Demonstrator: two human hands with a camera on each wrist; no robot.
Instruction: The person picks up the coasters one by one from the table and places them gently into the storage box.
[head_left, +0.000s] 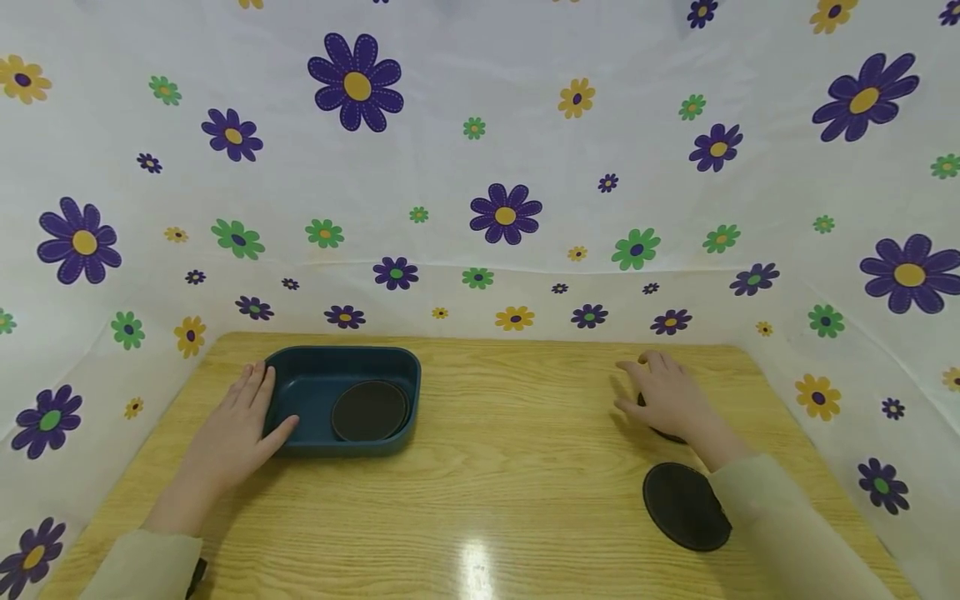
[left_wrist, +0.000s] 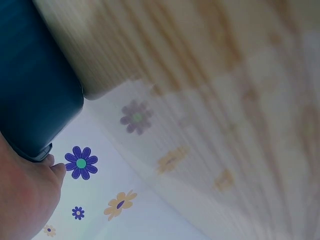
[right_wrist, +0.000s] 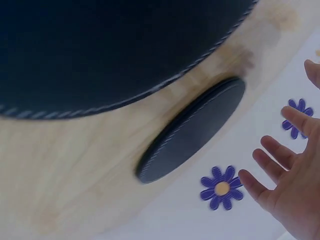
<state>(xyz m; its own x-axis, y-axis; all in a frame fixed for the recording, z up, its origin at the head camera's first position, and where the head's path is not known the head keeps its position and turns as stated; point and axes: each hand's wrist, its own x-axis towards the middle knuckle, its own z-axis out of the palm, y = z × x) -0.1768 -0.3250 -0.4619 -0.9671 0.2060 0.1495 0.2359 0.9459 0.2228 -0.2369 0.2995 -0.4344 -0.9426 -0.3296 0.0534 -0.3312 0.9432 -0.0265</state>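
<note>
My left hand [head_left: 228, 433] lies over the left end of a dark blue plastic bin [head_left: 337, 451], fingers straight along the rim and thumb over its front left corner. Inside the bin, toward the right, a round black coaster [head_left: 370, 411] lies flat, with a second edge showing beside it. My right hand [head_left: 671, 400] hovers with spread fingers above another black coaster [head_left: 670, 436], partly hidden under it. Nearer to me lies a black coaster [head_left: 684, 506], partly covered by the right sleeve. Stitched edges show on the near coaster [right_wrist: 110, 50] and the far coaster [right_wrist: 195, 130] in the right wrist view.
A wood-grain table [head_left: 480, 467] carries everything. White cloth [head_left: 420, 167] printed with flowers stands behind it and along both sides. Bare wood lies between the bin and the coasters on the right.
</note>
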